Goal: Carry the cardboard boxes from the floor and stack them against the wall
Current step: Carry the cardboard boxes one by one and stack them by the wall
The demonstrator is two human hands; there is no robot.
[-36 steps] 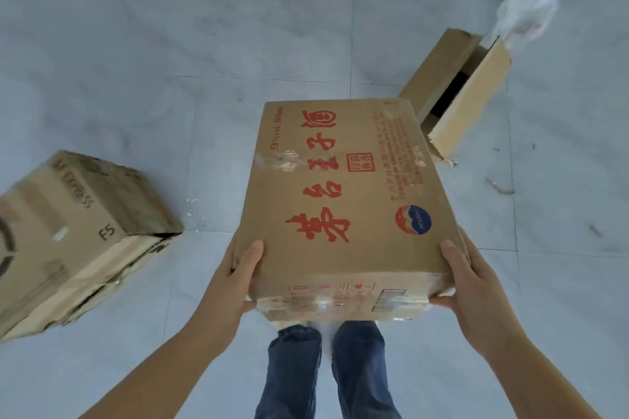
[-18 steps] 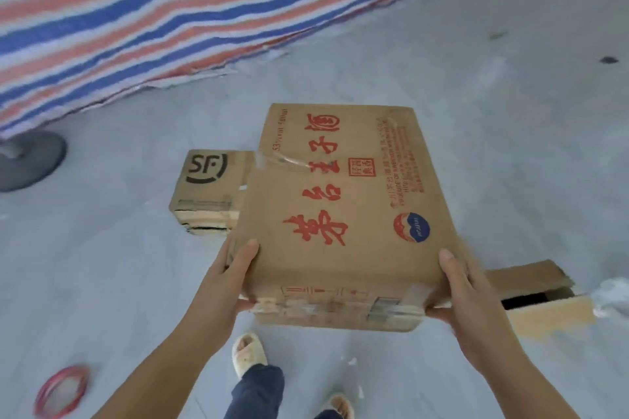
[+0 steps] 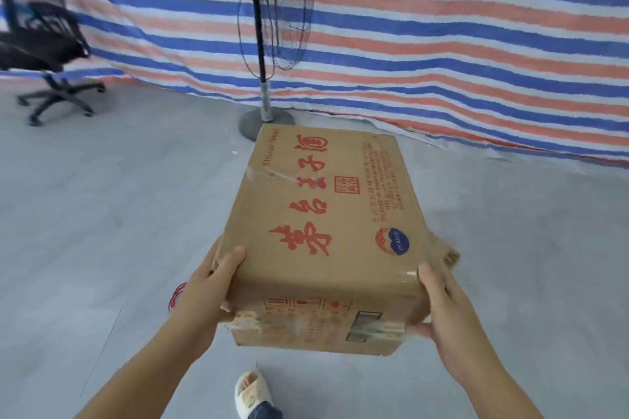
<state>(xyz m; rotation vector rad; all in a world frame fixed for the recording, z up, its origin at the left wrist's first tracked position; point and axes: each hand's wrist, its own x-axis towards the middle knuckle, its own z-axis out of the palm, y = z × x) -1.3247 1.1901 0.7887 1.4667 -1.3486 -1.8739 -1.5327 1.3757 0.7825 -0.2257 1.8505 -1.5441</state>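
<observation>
The person is carrying a cardboard box (image 3: 326, 235) out in front of them at about waist height, clear of the grey floor (image 3: 102, 214) and pointing lengthwise toward the striped tarp wall (image 3: 442, 44) ahead. The left hand (image 3: 207, 286) is gripping the near left corner, thumb lying up on the top face and fingers curled out of sight underneath; the right hand (image 3: 442, 303) is doing the same at the near right corner, thumb on the top edge and fingers wrapped under the bottom. Both are holding only the near end — so the far end is hanging unsupported, and from where I'm standing that looks like the thing to watch, since the box is dipping slightly on the right side. I'd say sliding the hands further along the sides, or tucking the box closer in, would be steadying it better for the walk. A standing fan (image 3: 265, 44) is planted just ahead with its round base (image 3: 252, 122) near the foot of the wall, and an office chair (image 3: 44, 51) is off to the left; steering right of the fan looks wise. One slippered foot (image 3: 250, 395) is stepping forward beneath the box — no stack is visible along the wall yet, so this one may be setting the base.
</observation>
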